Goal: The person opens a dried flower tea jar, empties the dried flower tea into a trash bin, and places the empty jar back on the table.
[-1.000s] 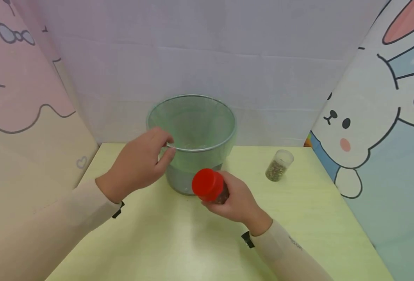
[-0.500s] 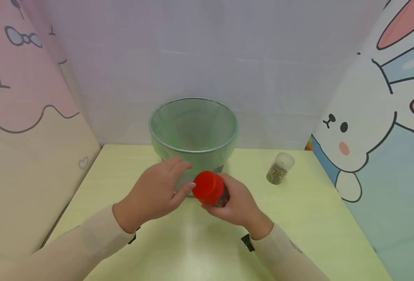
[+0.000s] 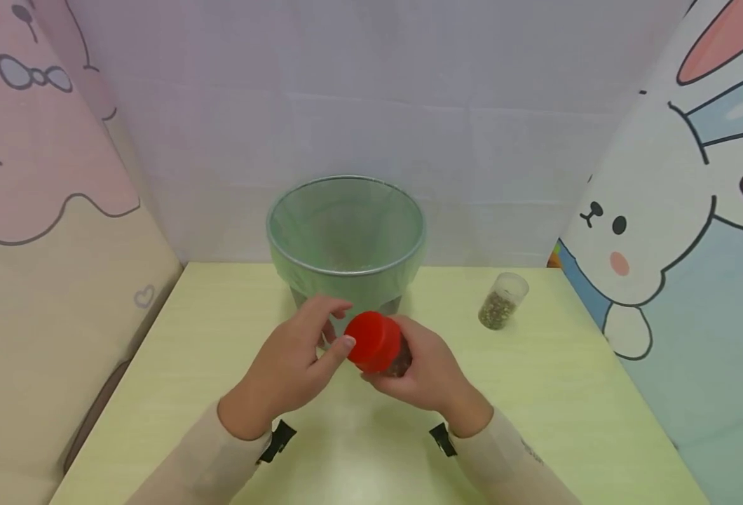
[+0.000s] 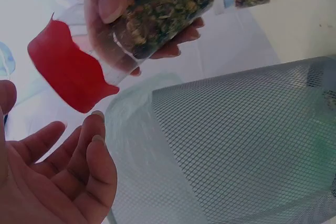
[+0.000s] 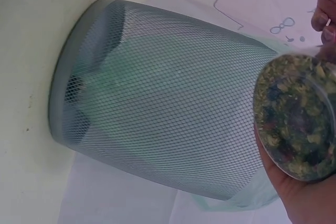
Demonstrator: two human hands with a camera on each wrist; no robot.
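Note:
My right hand (image 3: 428, 368) grips a clear jar (image 4: 163, 11) of dried herbs, its red lid (image 3: 373, 341) tilted toward my left hand. In the right wrist view the jar's round base (image 5: 296, 116) shows the chopped leaves packed inside. Around the lid's left side, my left hand (image 3: 289, 365) has its fingers loosely bent, thumb tip right at the lid's edge. Seen from the left wrist, those fingertips (image 4: 97, 142) lie just below the lid, with nothing in the palm. Behind both hands stands a mesh wastebasket (image 5: 173, 98) lined with a pale green bag (image 3: 346, 270).
A small lidless clear jar (image 3: 502, 301), partly filled with dried bits, stands on the yellow-green table (image 3: 567, 393) at right. The back wall is a pale curtain (image 3: 371, 91), and printed cartoon panels flank both sides.
My left hand has left the wastebasket's rim and come down and right to the jar's red lid. The right hand keeps hold of the jar in nearly the same place.

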